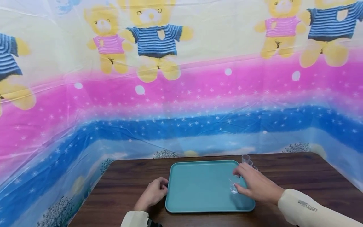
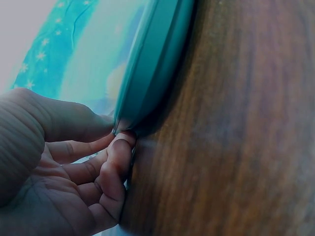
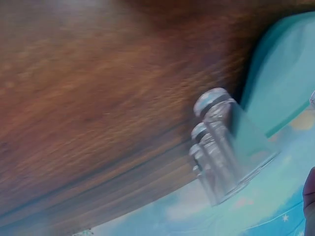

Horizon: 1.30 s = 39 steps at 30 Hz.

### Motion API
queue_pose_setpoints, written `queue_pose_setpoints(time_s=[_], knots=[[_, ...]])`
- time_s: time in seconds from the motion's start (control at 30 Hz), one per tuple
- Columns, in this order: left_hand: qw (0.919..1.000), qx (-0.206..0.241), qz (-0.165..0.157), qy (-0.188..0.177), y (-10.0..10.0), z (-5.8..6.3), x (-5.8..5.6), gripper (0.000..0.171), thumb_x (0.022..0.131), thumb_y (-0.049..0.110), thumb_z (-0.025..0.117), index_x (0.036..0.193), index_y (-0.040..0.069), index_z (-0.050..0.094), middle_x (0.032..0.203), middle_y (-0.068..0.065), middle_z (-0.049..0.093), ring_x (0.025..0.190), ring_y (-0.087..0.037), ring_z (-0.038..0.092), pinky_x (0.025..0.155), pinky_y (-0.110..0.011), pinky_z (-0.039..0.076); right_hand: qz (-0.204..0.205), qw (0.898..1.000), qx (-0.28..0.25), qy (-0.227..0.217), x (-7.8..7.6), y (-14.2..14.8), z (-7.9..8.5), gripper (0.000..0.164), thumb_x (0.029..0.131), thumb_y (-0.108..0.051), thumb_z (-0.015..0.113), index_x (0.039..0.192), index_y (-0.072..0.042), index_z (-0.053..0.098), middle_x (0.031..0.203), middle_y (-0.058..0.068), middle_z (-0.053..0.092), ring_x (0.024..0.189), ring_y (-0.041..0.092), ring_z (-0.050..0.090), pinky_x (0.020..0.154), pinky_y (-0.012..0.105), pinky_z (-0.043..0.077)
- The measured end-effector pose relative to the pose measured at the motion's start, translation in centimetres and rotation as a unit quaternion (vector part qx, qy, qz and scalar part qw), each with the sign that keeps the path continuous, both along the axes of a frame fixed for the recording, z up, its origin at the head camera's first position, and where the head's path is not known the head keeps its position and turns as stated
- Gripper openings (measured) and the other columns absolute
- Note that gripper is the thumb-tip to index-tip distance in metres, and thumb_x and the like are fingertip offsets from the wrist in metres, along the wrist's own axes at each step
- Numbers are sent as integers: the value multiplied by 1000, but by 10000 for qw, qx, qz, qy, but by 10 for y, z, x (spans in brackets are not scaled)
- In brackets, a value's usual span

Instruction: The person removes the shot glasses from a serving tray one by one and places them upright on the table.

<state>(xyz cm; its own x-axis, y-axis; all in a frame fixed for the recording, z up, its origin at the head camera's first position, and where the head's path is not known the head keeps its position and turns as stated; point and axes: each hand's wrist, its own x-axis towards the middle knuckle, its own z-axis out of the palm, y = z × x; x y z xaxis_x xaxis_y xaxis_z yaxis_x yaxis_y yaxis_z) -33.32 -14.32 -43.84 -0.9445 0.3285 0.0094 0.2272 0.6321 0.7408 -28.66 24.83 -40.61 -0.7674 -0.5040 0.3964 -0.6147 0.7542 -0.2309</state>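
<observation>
A teal tray (image 1: 204, 207) lies on the wooden table. My left hand (image 1: 154, 192) is at its left edge, and in the left wrist view the thumb and curled fingers pinch the tray rim (image 2: 155, 69). Over the tray's right part, my right hand (image 1: 253, 183) holds a small clear glass (image 1: 233, 188) between thumb and fingers. The glass stands upright, low over the tray surface. Just beyond the tray's far right corner are several more clear glasses (image 1: 245, 158), partly hidden behind the right hand. The right wrist view shows these glasses (image 3: 226, 147) in a row.
The brown wooden table (image 1: 297, 176) extends on both sides of the tray. A printed curtain (image 1: 181, 129) with bears and snowflakes hangs close along the table's back and sides.
</observation>
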Motion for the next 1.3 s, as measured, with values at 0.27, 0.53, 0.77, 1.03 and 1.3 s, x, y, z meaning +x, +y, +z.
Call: queue_pose_setpoints(time_s=[0.27, 0.53, 0.77, 1.03, 1.3], knots=[[9999, -7, 66, -118, -3, -2, -3, 28, 86, 0, 54, 114, -4, 55, 84, -5, 53, 72, -18, 49, 63, -34, 41, -52, 9997, -107, 233, 13, 20, -4, 28, 84, -23, 70, 110, -23, 57, 102, -15, 47, 85, 4, 47, 69, 27, 46], [9999, 4, 85, -122, -4, -1, -2, 29, 86, -1, 53, 114, -5, 55, 84, -5, 53, 72, -18, 49, 62, -34, 41, 121, 9964, -263, 800, 31, 40, -14, 34, 77, -15, 75, 107, -16, 59, 99, -10, 51, 84, 3, 48, 67, 24, 46], [9999, -52, 89, 5, -10, 0, -2, 27, 85, 0, 54, 112, -4, 56, 85, -5, 53, 72, -18, 49, 63, -34, 41, 137, 9926, -398, 1141, 40, 52, -28, 37, 73, -10, 77, 107, -14, 61, 98, -12, 50, 83, 1, 46, 65, 21, 44], [9998, -34, 186, -76, -18, 1, 4, 28, 87, 0, 54, 114, -5, 56, 86, -5, 54, 73, -19, 49, 64, -35, 41, 34, 9929, -454, 1103, 37, 55, -40, 39, 71, -9, 77, 106, -13, 61, 99, -12, 51, 86, 3, 51, 69, 25, 47], [9993, -235, 262, 123, -16, 4, 3, 26, 88, 2, 56, 114, -4, 55, 89, -8, 55, 78, -22, 52, 66, -37, 44, -494, 9937, -500, 876, 39, 49, -33, 45, 78, -15, 75, 119, -14, 56, 102, -12, 50, 88, 3, 47, 69, 29, 46]])
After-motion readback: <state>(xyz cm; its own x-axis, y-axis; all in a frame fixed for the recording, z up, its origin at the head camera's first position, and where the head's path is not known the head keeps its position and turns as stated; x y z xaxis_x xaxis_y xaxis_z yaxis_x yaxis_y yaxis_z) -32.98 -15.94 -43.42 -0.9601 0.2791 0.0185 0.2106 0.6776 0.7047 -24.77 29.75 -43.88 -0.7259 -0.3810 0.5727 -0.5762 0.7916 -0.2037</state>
